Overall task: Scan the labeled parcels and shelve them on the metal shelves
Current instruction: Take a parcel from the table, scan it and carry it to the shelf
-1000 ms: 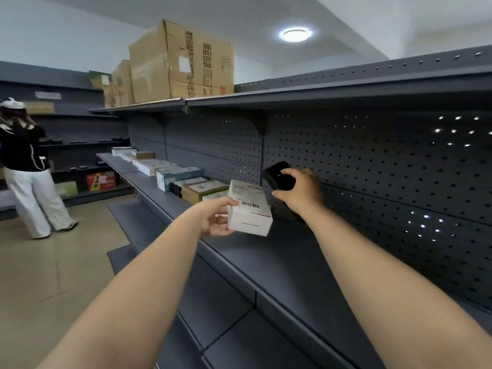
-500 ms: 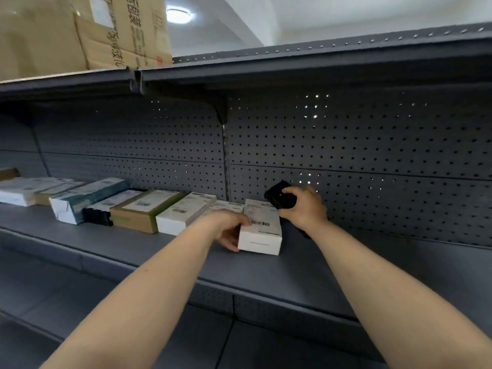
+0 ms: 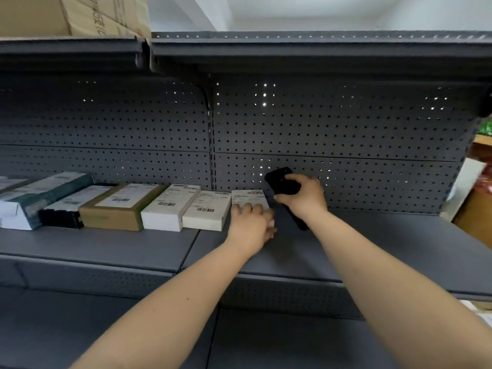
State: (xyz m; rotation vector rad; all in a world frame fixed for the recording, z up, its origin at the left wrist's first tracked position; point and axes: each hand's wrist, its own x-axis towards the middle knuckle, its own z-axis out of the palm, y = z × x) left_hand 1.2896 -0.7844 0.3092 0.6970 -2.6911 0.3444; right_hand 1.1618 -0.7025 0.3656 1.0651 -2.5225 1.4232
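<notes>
Left hand setting a white parcel down at the end of the row

Left hand (image 3: 251,226) fingers are lying curled over the parcel (image 3: 250,201) on the shelf (image 3: 372,251) — right hand (image 3: 303,197) is gripping the scanner (image 3: 282,182). The parcel is looking light and stiff, best held by its sides; open room is lying rightward — a neighbouring box (image 3: 209,211) is touching its left.

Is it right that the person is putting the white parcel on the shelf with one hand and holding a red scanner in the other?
Not quite: the scanner is black, not red, as the head view shows. The rest holds: the left hand sets the white parcel on the shelf, and the right hand holds the scanner.
</notes>
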